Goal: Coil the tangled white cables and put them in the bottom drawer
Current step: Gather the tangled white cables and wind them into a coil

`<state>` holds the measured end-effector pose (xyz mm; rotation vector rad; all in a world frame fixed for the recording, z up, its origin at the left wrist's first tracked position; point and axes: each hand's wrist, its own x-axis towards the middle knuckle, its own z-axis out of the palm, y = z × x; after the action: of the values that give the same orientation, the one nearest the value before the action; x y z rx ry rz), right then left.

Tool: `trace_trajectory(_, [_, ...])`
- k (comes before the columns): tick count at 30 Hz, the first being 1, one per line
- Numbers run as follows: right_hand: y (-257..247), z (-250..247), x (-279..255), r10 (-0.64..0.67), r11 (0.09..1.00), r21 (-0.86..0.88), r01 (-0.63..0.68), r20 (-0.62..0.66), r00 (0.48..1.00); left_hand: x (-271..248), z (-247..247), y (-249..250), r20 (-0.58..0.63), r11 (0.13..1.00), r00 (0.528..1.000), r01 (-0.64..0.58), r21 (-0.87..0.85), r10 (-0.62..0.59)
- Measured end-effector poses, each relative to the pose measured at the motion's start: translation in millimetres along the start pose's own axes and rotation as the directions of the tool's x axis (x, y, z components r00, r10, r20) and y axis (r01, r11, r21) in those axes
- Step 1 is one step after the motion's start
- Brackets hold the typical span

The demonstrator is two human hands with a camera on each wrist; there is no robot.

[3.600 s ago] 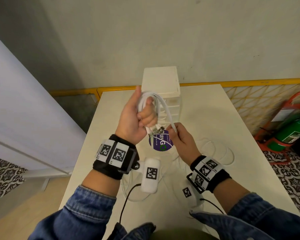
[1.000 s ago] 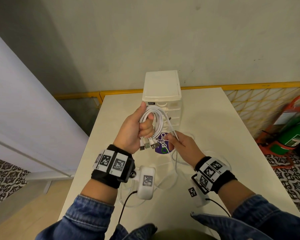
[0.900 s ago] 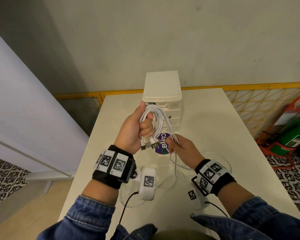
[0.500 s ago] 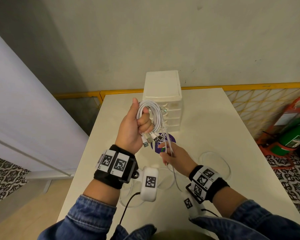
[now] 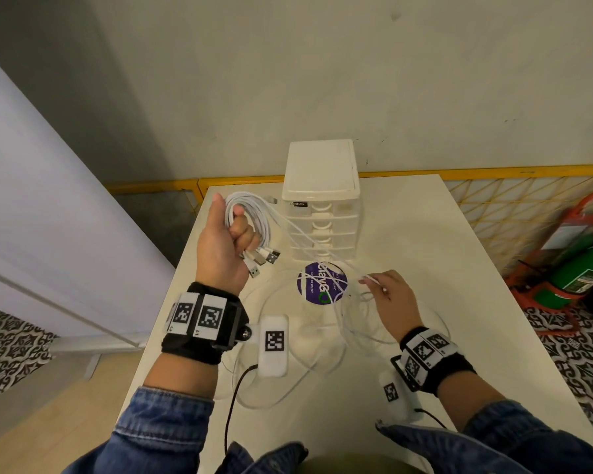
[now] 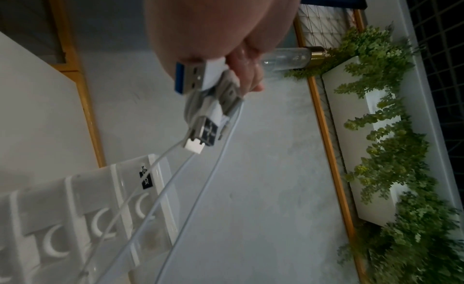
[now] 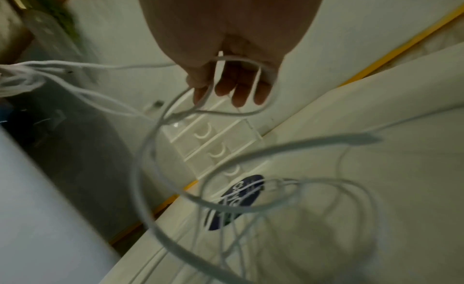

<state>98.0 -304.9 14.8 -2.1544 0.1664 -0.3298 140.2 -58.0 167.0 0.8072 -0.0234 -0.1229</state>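
**Left hand holds the coil, right hand draws out loose strands**

The left hand (image 5: pixel 225 248) is raised above the tabletop (image 5: pixel 425 241), its fingers (image 5: pixel 243 234) curled tightly round a coiled bundle of white cables (image 5: pixel 254 213). The loops rise over the fist, and several USB plugs (image 5: pixel 266 260) hang out below it; the left wrist view shows these plugs (image 6: pixel 200 107) bunched under the palm, one with a blue insert.

From the bundle a few strands run down and to the right, passing in front of the small white drawer unit (image 5: pixel 322 186) that stands at the far middle of the tabletop. All its drawers are shut, the bottom drawer (image 5: pixel 322 256) among them.

The right hand (image 5: pixel 396 299) is lower, near the tabletop, its fingers (image 7: pixel 238 89) partly curled and pinching a strand. In the right wrist view a loop of cable passes across these fingers.

The rest of the cables, the loose loops (image 5: pixel 322 340), lie spread on the tabletop between the two wrists and around a round purple sticker (image 5: pixel 320 283) just in front of the drawer unit.

A green cylinder in a red stand (image 5: pixel 579 265) is on the floor to the right.
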Motion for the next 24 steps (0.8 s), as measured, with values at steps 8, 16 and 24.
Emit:
trace_trajectory(8, [15, -10, 3, 0.277, 0.951, -0.171, -0.257, 0.107, 0.955, 2, 3, -8, 0.037, 0.921, 0.995, 0.072, 0.382, -0.093])
trace_trajectory(16, [-78, -11, 9, -0.214, 0.927, 0.343, 0.152, 0.149, 0.965, -9, 29, -28, 0.086, 0.776, 0.98, 0.086, 0.625, -0.178])
trace_trajectory(24, [-86, 9, 7, -0.22, 0.917, 0.384, 0.104, 0.274, 0.936, -15, 36, -24, 0.143, 0.779, 0.96, 0.104, 0.618, -0.241])
